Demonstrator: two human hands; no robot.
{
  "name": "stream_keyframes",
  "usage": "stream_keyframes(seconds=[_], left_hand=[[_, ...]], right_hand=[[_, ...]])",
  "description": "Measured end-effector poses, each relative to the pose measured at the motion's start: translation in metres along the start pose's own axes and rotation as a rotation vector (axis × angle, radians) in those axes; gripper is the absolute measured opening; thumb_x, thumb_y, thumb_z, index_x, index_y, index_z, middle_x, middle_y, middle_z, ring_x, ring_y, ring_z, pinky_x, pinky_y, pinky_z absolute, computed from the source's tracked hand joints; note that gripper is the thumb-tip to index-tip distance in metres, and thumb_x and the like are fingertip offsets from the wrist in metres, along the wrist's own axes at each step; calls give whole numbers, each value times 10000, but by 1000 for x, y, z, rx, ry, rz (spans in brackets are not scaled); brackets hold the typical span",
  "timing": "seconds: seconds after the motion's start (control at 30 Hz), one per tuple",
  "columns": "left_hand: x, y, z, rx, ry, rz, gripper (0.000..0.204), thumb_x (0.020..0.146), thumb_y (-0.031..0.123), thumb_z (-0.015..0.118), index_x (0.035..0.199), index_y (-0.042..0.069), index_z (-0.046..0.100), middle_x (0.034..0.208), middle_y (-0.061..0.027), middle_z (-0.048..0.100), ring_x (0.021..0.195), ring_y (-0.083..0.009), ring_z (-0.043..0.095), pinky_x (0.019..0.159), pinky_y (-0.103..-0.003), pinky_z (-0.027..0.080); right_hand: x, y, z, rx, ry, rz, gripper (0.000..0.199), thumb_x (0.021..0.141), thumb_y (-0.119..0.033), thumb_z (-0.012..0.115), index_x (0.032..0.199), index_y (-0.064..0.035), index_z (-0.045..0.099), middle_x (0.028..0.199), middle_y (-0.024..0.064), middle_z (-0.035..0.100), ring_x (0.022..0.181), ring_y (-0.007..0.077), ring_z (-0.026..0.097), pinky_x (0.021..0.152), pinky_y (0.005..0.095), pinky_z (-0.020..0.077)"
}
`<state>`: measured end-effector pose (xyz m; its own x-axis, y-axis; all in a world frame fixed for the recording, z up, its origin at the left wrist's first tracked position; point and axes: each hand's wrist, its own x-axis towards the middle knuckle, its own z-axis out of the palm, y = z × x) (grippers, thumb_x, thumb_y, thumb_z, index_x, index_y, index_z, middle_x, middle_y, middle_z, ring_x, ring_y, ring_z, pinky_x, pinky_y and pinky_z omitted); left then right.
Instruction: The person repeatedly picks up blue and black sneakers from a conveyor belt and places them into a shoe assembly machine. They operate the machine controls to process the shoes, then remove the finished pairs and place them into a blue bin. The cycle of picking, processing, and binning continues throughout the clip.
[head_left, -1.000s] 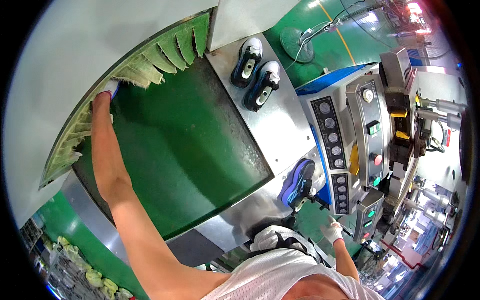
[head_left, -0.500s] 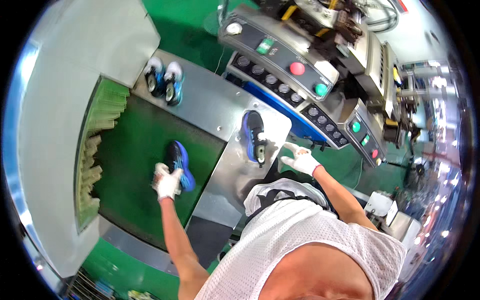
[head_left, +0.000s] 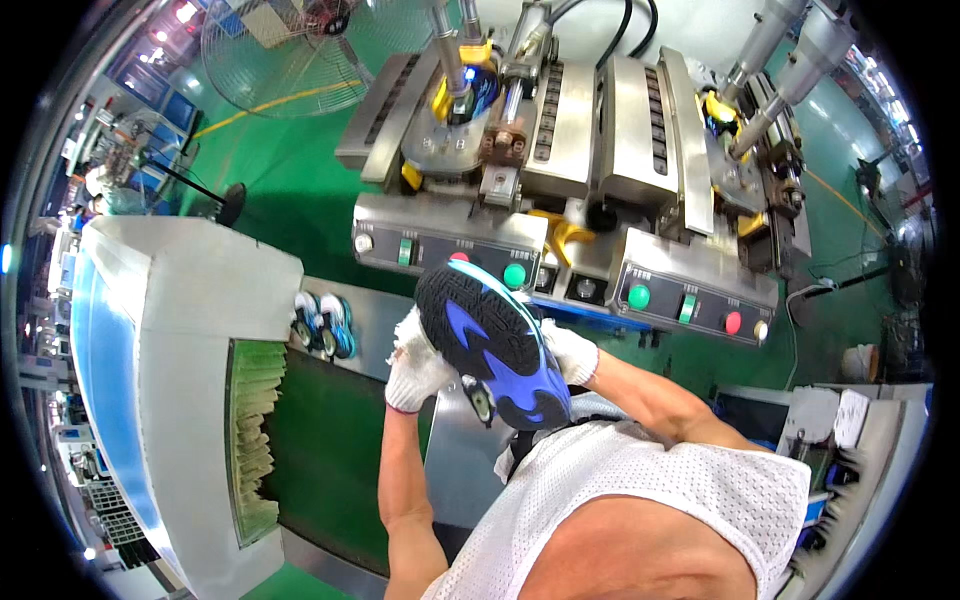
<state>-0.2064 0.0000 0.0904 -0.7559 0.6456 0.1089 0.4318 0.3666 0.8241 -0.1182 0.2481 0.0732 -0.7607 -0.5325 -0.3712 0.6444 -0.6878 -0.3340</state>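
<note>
A sports shoe (head_left: 490,345) is held up in front of me, its black and purple sole turned toward the view. My left hand (head_left: 418,365), in a white glove, is closed on its left side. My right hand (head_left: 570,352), also gloved, grips it from the right, with the fingers mostly hidden behind the shoe. Below the sole's left edge shows a dark piece with a pale oval (head_left: 478,400), perhaps part of another shoe; I cannot tell whether it rests on the metal ledge (head_left: 460,470) or is held.
A pair of blue, black and white shoes (head_left: 337,325) stands on the metal strip at left. Beside it, a green belt (head_left: 335,440) runs into a pale machine housing (head_left: 190,360) with a fringed opening. Ahead are a two-station press (head_left: 600,130), button panels (head_left: 690,290) and a fan (head_left: 290,50).
My view has swung right toward the press. My left hand has come up from the belt, where a shoe lay. Both hands, apart before, now hold a shoe between them.
</note>
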Motion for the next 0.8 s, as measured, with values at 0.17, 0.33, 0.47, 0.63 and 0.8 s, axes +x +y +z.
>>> stream_keyframes(seconds=[0.17,0.33,0.47,0.63,0.8], left_hand=[[156,60,-11,17,240,75,412,978,59,619,1379,-8,557,1378,-162,598,1265,-254,597,1081,-363,469],[291,-10,-18,362,246,89,438,989,170,607,1397,26,540,1370,-194,592,1268,-329,582,1081,-395,446],[376,-60,0,448,225,-38,501,976,257,605,1424,49,524,1395,-212,576,1271,-387,562,1075,-435,438],[443,-108,33,557,407,-93,829,874,325,744,1561,84,345,1415,-275,537,1287,-449,540,1082,-487,431],[496,-127,19,674,205,-414,705,864,380,733,1452,121,443,1296,-234,631,1219,-408,612,993,-544,474]], right_hand=[[-61,-82,-26,-116,-129,-443,521,930,-127,744,1417,-74,567,1336,134,656,1160,256,668,1010,444,558],[-93,-128,-35,-83,-160,-597,960,718,-273,900,1513,-24,423,1422,230,558,1292,442,565,1099,549,483],[-116,-145,-36,-55,-70,-711,945,741,-232,893,1513,7,405,1396,259,576,1256,420,599,1070,540,509],[-136,-144,-23,-22,41,-719,946,739,-214,905,1512,6,407,1353,260,607,1209,395,638,1029,525,545],[-121,-122,-32,-45,293,-762,964,711,-253,909,1483,37,411,1290,278,629,1149,398,668,995,520,564]])
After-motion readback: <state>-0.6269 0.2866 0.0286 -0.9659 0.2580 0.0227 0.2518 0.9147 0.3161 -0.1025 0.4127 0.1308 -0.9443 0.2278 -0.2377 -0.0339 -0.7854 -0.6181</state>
